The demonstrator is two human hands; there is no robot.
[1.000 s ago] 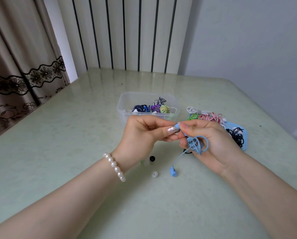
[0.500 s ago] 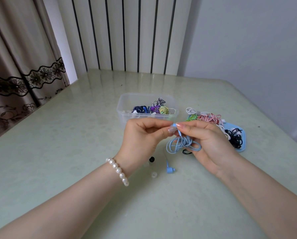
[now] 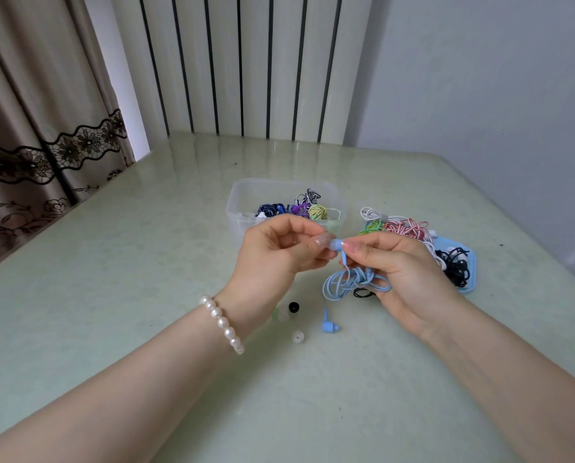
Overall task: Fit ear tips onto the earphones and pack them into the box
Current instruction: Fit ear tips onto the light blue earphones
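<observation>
The left hand (image 3: 276, 253) and the right hand (image 3: 403, 272) both pinch one blue earbud (image 3: 337, 243) above the table (image 3: 145, 262); the right also holds its coiled blue cable (image 3: 349, 282)

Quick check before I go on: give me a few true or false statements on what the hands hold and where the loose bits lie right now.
1. Both hands pinch one light blue earbud. True.
2. The other light blue earbud lies in the clear box. False: it hangs near the table.
3. The right hand holds the coiled blue cable. True.
4. The black ear tip is on an earbud. False: it lies loose on the table.
</observation>
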